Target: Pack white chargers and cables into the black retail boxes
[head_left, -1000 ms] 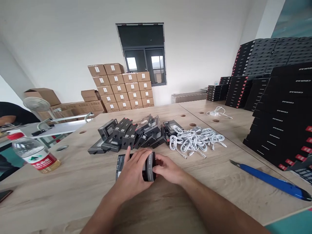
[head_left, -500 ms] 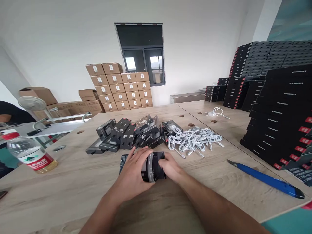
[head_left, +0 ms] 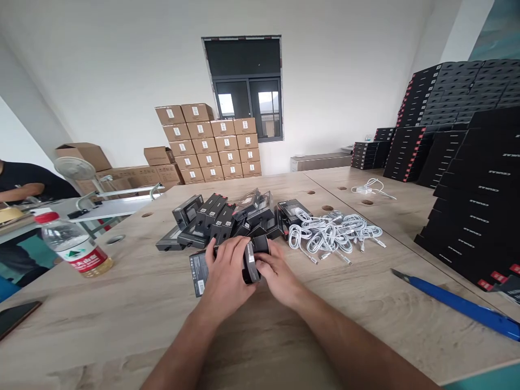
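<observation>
A small black box [head_left: 251, 263] is held between my two hands above the table. My left hand [head_left: 228, 273] wraps over its left part, fingers on top and thumb below. My right hand [head_left: 280, 273] closes on its right end, with the thumb against the box's edge. Beside my left fingers, a dark printed panel [head_left: 199, 273] shows small text and a white label; whether it joins the held box is hidden. Just beyond my hands lies a pile of small black boxes [head_left: 215, 216]. Coiled white cables [head_left: 333, 230] lie to the right of that pile.
A blue knife [head_left: 459, 299] lies on the right, below tall stacks of black boxes [head_left: 467, 216]. On the left are a bottle [head_left: 79, 252] and a dark phone-like object [head_left: 16, 319]. A person [head_left: 32, 181] is at another table. Cartons [head_left: 211, 143] stand behind.
The view has turned left, so the surroundings sit further right. The box is tilted differently in my hands, my right fingers have closed in around its end, and more of the printed panel shows.
</observation>
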Motion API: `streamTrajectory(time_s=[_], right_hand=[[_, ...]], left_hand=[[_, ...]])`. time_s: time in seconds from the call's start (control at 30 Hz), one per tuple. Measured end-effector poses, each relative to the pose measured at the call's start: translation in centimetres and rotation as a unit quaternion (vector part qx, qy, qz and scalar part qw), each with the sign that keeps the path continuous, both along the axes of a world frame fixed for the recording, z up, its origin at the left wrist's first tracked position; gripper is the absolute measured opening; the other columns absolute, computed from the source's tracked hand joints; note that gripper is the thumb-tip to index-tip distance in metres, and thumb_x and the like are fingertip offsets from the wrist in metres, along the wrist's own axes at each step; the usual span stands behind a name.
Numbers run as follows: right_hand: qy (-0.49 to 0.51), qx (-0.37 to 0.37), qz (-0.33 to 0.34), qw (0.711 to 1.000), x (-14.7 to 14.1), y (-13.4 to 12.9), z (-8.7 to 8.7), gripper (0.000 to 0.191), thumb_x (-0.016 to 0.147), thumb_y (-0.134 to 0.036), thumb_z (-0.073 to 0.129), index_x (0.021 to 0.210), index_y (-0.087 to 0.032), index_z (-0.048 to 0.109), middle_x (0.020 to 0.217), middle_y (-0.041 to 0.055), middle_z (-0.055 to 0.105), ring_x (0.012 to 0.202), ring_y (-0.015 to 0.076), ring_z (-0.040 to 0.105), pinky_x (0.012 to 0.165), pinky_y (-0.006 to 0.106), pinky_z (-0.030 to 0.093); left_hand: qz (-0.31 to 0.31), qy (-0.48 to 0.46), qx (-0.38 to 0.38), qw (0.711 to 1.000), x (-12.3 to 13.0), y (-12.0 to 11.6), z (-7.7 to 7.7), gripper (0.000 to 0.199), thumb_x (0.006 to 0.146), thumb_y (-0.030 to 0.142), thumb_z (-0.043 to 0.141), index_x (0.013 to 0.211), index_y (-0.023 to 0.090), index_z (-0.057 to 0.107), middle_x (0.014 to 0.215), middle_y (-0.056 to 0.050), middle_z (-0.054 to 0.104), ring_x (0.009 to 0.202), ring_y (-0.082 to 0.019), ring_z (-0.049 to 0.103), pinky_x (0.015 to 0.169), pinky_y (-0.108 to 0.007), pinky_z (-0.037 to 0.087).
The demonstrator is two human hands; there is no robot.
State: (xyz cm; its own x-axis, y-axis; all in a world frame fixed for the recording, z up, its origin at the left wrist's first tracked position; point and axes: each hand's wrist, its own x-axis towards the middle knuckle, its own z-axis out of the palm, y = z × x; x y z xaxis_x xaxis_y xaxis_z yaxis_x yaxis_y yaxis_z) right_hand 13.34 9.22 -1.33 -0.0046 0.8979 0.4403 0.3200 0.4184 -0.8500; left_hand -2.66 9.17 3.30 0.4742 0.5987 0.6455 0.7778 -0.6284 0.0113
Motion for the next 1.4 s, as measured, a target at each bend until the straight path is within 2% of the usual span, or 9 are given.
streamTrajectory(time_s=[0.2,0.4,0.47,0.53,0.6,0.67,0.8,1.03,1.4], right_hand=[[0.360,-0.100,0.021,0.927,3.0,0.5,1.3,0.041,0.066,-0.046,0.083,0.068,-0.022,0.051,0.122,0.0040,0.065,0.108,0.0237,0.063,0.086,0.037,0.054],[0.422,-0.159,0.028,0.892,6.6,0.8,1.5,0.029,0.068,-0.042,0.077,0.077,-0.023,0.056,0.079,0.0000,0.068,0.065,0.0150,0.063,0.047,0.023,0.046],[0.414,-0.179,0.054,0.891,6.2,0.7,1.5,0.027,0.067,-0.040,0.077,0.078,-0.022,0.060,0.074,0.0000,0.067,0.062,0.0155,0.063,0.048,0.025,0.047],[0.395,-0.194,0.080,0.894,5.3,0.4,1.5,0.029,0.067,-0.042,0.078,0.078,-0.021,0.062,0.075,0.0007,0.068,0.065,0.0173,0.064,0.054,0.029,0.051],[0.370,-0.202,0.095,0.902,4.5,0.2,1.5,0.033,0.067,-0.045,0.080,0.083,-0.020,0.065,0.081,0.0025,0.069,0.073,0.0195,0.065,0.065,0.033,0.053],[0.316,-0.155,0.036,0.935,4.1,-0.1,1.6,0.039,0.066,-0.044,0.082,0.094,-0.020,0.067,0.094,0.0045,0.069,0.086,0.0216,0.064,0.077,0.036,0.052],[0.086,0.076,-0.102,0.988,4.5,-0.8,1.8,0.023,0.077,-0.041,0.074,0.094,-0.025,0.069,0.105,0.0058,0.061,0.103,0.0244,0.057,0.087,0.039,0.046],[-0.267,0.092,0.042,0.958,2.8,-2.5,1.5,0.017,0.091,-0.040,0.064,0.089,-0.029,0.077,0.087,0.0042,0.056,0.087,0.0227,0.052,0.085,0.044,0.041],[-0.123,-0.022,0.084,0.989,1.7,-2.7,0.8,0.027,0.073,-0.037,0.083,0.083,-0.023,0.062,0.099,0.0025,0.051,0.095,0.0224,0.053,0.080,0.036,0.046]], left_hand=[[0.064,0.017,-0.123,0.990,-3.8,1.6,0.1,0.078,0.068,0.039,0.072,0.139,0.022,0.044,0.137,-0.016,0.057,0.131,-0.037,0.050,0.120,-0.061,0.001],[0.068,-0.161,-0.298,0.939,-6.8,2.7,1.1,0.100,0.061,0.046,0.079,0.150,0.023,0.040,0.159,-0.018,0.036,0.148,-0.043,0.026,0.119,-0.066,0.008],[-0.050,-0.356,-0.361,0.861,-5.7,2.4,1.4,0.083,0.073,0.050,0.070,0.148,0.024,0.043,0.155,-0.015,0.043,0.144,-0.037,0.037,0.117,-0.056,0.029],[-0.149,-0.475,-0.499,0.710,-4.0,1.7,1.2,0.069,0.079,0.055,0.063,0.138,0.020,0.054,0.140,-0.017,0.059,0.127,-0.036,0.057,0.100,-0.049,0.048],[-0.197,-0.472,-0.638,0.575,-2.1,0.8,0.6,0.059,0.080,0.053,0.065,0.125,0.014,0.065,0.120,-0.019,0.071,0.104,-0.034,0.070,0.083,-0.044,0.055],[-0.203,-0.443,-0.705,0.516,-0.6,0.2,-0.3,0.048,0.078,0.040,0.074,0.116,0.012,0.069,0.104,-0.018,0.076,0.090,-0.030,0.073,0.074,-0.038,0.056],[-0.164,-0.549,-0.633,0.520,0.7,0.1,-1.3,0.046,0.072,0.020,0.081,0.116,0.017,0.069,0.099,-0.011,0.078,0.090,-0.025,0.073,0.074,-0.031,0.055],[-0.194,-0.600,-0.555,0.542,0.7,0.7,-1.3,0.044,0.070,0.021,0.083,0.112,0.019,0.069,0.098,-0.007,0.076,0.089,-0.020,0.071,0.069,-0.026,0.052],[-0.210,-0.583,-0.563,0.547,0.6,0.6,-1.6,0.032,0.072,0.023,0.082,0.101,0.018,0.071,0.093,-0.006,0.074,0.085,-0.018,0.067,0.073,-0.027,0.053]])
